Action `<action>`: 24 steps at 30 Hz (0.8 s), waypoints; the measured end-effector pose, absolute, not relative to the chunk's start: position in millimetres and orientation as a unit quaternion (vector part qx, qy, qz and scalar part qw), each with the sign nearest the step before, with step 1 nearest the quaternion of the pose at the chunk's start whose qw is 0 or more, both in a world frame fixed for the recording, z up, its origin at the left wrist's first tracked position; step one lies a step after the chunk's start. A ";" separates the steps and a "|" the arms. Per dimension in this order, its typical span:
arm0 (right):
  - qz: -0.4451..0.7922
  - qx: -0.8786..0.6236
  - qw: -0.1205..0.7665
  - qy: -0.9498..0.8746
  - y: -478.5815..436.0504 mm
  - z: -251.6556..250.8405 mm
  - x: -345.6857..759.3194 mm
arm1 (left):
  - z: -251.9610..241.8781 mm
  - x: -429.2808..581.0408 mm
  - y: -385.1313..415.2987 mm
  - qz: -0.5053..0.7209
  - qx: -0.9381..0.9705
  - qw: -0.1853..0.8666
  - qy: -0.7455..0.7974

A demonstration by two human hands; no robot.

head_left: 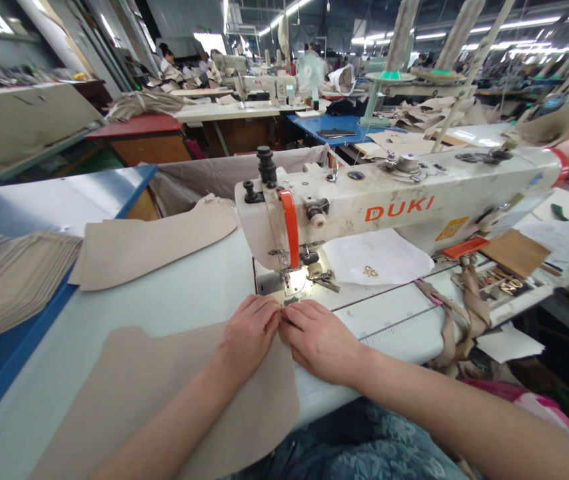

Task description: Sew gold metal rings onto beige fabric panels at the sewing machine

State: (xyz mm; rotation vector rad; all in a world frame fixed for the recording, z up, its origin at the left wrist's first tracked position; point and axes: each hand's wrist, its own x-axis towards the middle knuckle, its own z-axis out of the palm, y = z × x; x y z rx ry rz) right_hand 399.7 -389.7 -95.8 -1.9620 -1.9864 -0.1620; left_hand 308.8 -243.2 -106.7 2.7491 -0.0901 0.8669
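Lamp glare washes out the needle area of the sewing machine [399, 200], and the far corner of the beige fabric piece [164, 393] is hidden beneath the hands. There the left hand [249, 333] and right hand [320, 341] meet fingertip to fingertip, fingers curled down on the cloth. I cannot tell whether they pinch it. The piece reaches the near edge of the surface [184, 300].

Beige panel [139, 393] cut off below; fingers [264, 311] cover its corner (left stack [9, 280] cropped too).
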 end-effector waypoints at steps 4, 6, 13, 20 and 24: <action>-0.061 -0.689 0.168 -0.702 -389.6 -96.9 400.1 | -105.6 308.5 -243.4 0.297 0.946 0.128 -0.031; -0.061 -0.691 0.166 -0.701 -389.7 -97.5 399.8 | -105.5 308.1 -243.4 0.295 0.946 0.133 -0.030; -0.069 -0.693 0.143 -0.703 -386.8 -96.5 401.1 | -106.2 307.2 -240.7 0.269 0.949 0.163 -0.026; -0.079 -0.693 0.133 -0.704 -386.2 -96.7 401.5 | -108.1 305.4 -238.7 0.286 0.943 0.171 -0.022; -0.072 -0.691 0.135 -0.706 -385.4 -96.4 401.5 | -110.5 303.0 -237.9 0.301 0.944 0.135 -0.014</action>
